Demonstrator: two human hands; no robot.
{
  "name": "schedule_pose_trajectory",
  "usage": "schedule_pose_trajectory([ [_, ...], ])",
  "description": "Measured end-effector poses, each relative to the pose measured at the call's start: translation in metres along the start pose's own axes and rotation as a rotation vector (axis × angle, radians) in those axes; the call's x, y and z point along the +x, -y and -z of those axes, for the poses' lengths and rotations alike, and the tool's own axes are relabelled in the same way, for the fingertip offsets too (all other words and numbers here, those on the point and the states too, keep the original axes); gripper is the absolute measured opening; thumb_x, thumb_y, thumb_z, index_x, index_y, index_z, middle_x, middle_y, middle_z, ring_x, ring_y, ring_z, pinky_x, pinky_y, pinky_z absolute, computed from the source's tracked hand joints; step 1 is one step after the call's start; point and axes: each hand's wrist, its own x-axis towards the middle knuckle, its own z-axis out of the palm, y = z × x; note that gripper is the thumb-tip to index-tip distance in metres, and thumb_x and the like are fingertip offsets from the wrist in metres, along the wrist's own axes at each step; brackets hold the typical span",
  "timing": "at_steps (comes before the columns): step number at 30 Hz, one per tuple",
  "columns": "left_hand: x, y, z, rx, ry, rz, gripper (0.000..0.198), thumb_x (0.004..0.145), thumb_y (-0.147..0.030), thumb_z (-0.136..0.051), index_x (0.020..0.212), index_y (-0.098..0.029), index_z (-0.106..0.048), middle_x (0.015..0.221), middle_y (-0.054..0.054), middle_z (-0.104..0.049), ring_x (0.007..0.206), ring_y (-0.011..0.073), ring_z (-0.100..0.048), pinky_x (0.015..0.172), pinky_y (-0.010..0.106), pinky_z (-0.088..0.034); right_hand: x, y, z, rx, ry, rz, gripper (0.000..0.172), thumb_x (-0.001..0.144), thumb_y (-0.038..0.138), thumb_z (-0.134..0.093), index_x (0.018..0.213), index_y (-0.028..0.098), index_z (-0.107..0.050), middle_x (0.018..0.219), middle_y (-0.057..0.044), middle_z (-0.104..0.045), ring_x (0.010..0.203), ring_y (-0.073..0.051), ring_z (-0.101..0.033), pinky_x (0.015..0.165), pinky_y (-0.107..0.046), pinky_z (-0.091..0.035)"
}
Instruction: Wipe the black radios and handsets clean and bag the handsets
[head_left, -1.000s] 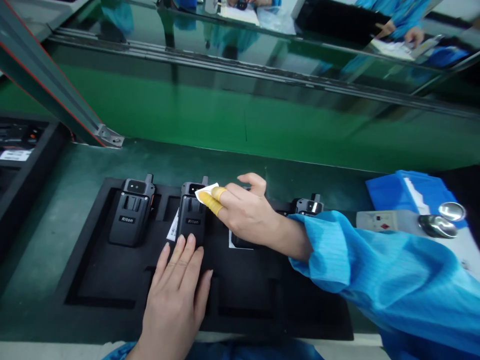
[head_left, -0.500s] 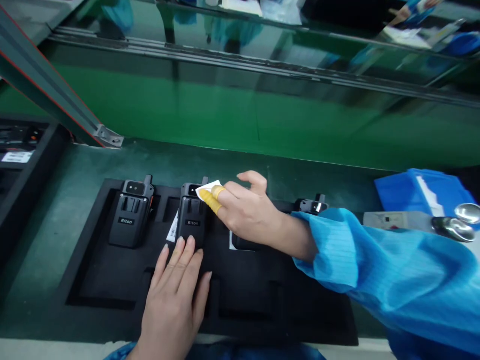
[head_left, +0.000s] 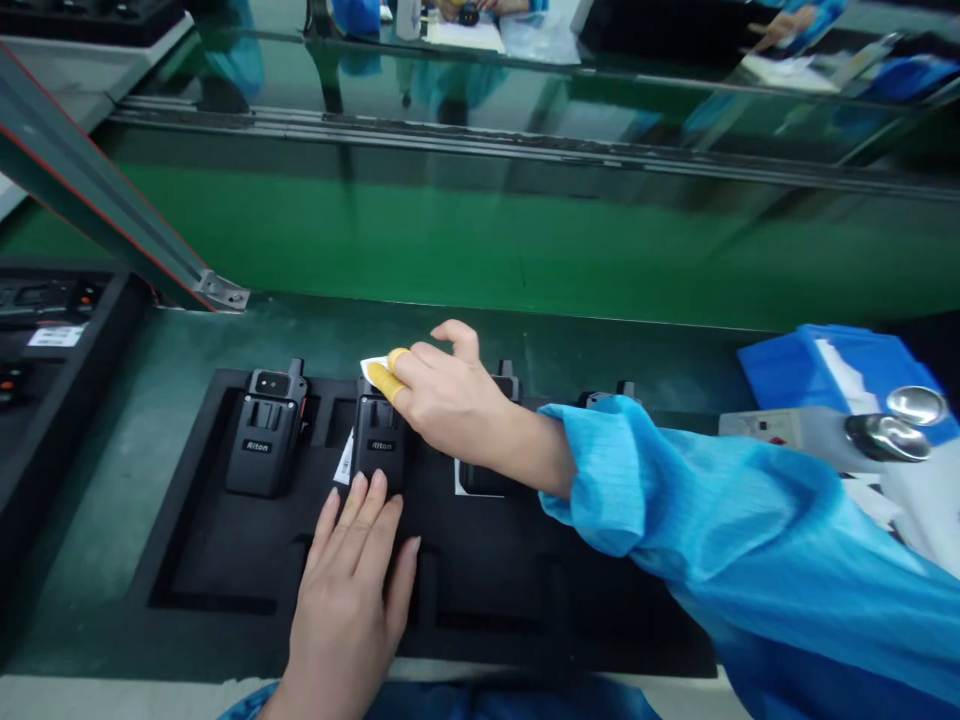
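Observation:
A black two-way radio (head_left: 379, 430) marked Riton lies back up in a black foam tray (head_left: 202, 560). The fingertips of my left hand (head_left: 349, 580) rest on its lower end, fingers stretched out. My right hand (head_left: 450, 395), with yellow finger cots on it, pinches a small white wipe (head_left: 372, 368) against the radio's top end, hiding the lens area there. To the left lies another Riton radio (head_left: 259, 445), its lens panel showing. Two further radios sit to the right, partly covered by my right arm. A white label (head_left: 345, 460) sticks out beside the middle radio.
At the right stand a blue bin (head_left: 817, 370) and a metal-topped dispenser (head_left: 885, 437). Another foam tray (head_left: 97, 370) with devices is at the left. A slanted metal post (head_left: 112, 190) and a green panel (head_left: 450, 240) border the bench. Other people's hands show beyond.
My right hand has shifted a little left with the wipe, across the radio's top end. The left hand stays on the radio's lower end. The camera view has shifted slightly.

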Motion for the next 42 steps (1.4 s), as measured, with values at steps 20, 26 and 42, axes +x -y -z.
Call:
schedule_pose_trajectory([
  [20,-0.001,-0.004,-0.001,-0.026,-0.058,0.045,0.026,0.086,-0.017,-0.055,0.11,-0.006,-0.059,0.115,0.018,-0.067,0.115,0.0281,-0.059,0.105,0.048,-0.04,-0.029,0.045,0.005,0.01,-0.097,0.105,0.03,0.09,0.012,-0.041,0.08,0.019,-0.069,0.065,0.001,-0.051,0.071,-0.014,-0.039,0.085,-0.038,-0.02],
  [26,-0.002,-0.002,-0.001,-0.038,-0.052,0.045,0.025,0.086,-0.018,-0.056,0.109,-0.007,-0.06,0.118,0.018,-0.066,0.116,0.0281,-0.059,0.104,0.048,-0.042,-0.043,0.038,0.015,-0.018,-0.055,0.108,0.038,0.091,0.009,-0.037,0.07,0.02,-0.066,0.062,0.002,-0.049,0.069,-0.014,-0.04,0.086,-0.038,-0.021],
  [42,-0.013,0.045,0.032,0.1,-0.157,0.212,0.025,0.086,-0.018,-0.055,0.11,-0.011,-0.058,0.121,0.017,-0.064,0.12,0.0291,-0.055,0.108,0.052,-0.034,0.034,0.023,0.005,-0.088,-0.152,0.09,0.041,0.094,0.013,-0.033,0.078,0.02,-0.07,0.073,0.0,-0.061,0.068,-0.011,-0.044,0.087,-0.038,-0.016],
])
